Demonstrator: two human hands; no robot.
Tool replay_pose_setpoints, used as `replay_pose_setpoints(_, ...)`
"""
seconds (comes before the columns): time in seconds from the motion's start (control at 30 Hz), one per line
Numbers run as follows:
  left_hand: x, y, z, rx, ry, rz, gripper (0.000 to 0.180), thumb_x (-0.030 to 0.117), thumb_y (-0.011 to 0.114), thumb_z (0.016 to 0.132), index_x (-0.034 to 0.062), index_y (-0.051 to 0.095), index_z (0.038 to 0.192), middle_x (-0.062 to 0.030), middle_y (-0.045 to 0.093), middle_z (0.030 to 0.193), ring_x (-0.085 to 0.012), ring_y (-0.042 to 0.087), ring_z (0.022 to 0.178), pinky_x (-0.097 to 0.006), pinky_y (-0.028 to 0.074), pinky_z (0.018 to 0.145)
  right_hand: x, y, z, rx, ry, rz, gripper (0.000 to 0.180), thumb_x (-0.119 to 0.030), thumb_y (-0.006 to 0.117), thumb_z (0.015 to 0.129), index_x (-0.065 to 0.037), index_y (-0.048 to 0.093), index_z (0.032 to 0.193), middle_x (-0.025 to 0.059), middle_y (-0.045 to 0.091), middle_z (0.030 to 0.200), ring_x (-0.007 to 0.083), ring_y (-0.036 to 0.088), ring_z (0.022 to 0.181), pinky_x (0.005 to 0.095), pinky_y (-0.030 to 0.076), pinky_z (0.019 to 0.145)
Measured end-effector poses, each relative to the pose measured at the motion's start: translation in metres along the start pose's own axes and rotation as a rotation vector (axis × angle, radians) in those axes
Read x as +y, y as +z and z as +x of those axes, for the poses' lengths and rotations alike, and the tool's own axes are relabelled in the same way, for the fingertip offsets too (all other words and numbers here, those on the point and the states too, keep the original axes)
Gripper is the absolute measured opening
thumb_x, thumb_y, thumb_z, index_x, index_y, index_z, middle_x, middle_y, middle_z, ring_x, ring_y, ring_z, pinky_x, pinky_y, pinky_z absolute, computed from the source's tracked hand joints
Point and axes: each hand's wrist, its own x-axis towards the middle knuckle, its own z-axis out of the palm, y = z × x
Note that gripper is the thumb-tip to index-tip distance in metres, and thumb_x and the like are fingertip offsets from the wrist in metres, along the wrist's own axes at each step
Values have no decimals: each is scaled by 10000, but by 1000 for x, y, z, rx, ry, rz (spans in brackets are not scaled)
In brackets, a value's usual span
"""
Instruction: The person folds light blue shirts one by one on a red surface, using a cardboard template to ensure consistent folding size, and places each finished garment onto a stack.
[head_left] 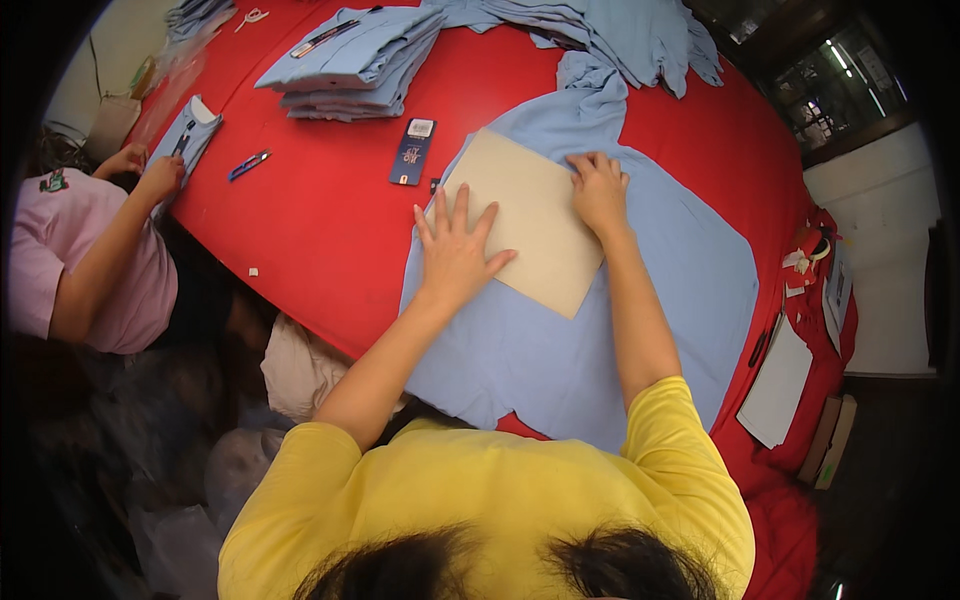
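Note:
A light blue shirt (pixel 690 240) lies spread on the red-covered table in front of me. On top of it rests a beige cardboard sheet (pixel 530 215), set at a slant. My left hand (pixel 457 245) is flat on the sheet's left part, fingers spread. At the sheet's upper right edge is my right hand (pixel 600 195), its fingers bent and close together; whether they pinch the sheet or the cloth cannot be made out. A dark blue tag (pixel 412 152) lies just left of the shirt.
A stack of folded blue shirts (pixel 350 65) stands at the far left, with more blue garments (pixel 620 35) heaped at the back. A blue cutter (pixel 249 165) lies near a co-worker (pixel 100 250), who handles a folded shirt (pixel 185 140). White sheets (pixel 778 385) lie at the right edge.

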Motion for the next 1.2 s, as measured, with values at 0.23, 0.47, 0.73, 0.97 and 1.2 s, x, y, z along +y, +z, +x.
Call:
replay_pose_setpoints(0.23,4,11,-19,94,-51,-1,554,339,657,830,102,506,1307,-150,421,1338,-364,352,1274,-611,210,1064,-24,33,31,-78,-189,-41,456,-457,496,913,-197,560,1281,102,420,1423,317,314,1349,602,160,1085)
replay_pose_setpoints(0.47,-55,-14,-40,162,-236,-13,430,58,598,830,64,531,1254,-127,497,1234,-311,447,1141,-461,329,988,-37,22,32,-76,-208,-26,523,-479,607,839,-161,555,1250,138,357,1456,372,237,1382,662,64,1088)
replay_pose_setpoints(0.73,-16,-8,-20,117,33,-7,401,154,615,842,76,561,1232,-126,467,1293,-331,366,1272,-544,236,1075,-47,51,36,-21,-57,142,310,-342,616,868,-85,558,1032,125,384,1416,380,236,1377,682,83,1074)
replay_pose_setpoints(0.97,19,6,12,21,8,-34,531,385,597,879,153,503,1347,-142,365,1429,-392,243,1366,-638,129,1091,-58,58,41,-46,129,53,242,-299,560,914,-89,561,1035,106,410,1402,343,258,1379,699,94,1061)
replay_pose_setpoints(1.2,9,25,13,-61,-71,43,639,529,553,869,213,435,1412,-165,285,1497,-442,155,1401,-664,85,1081,-39,59,72,-71,-20,126,309,-270,514,929,-204,587,1222,11,477,1395,277,354,1346,701,139,1050)
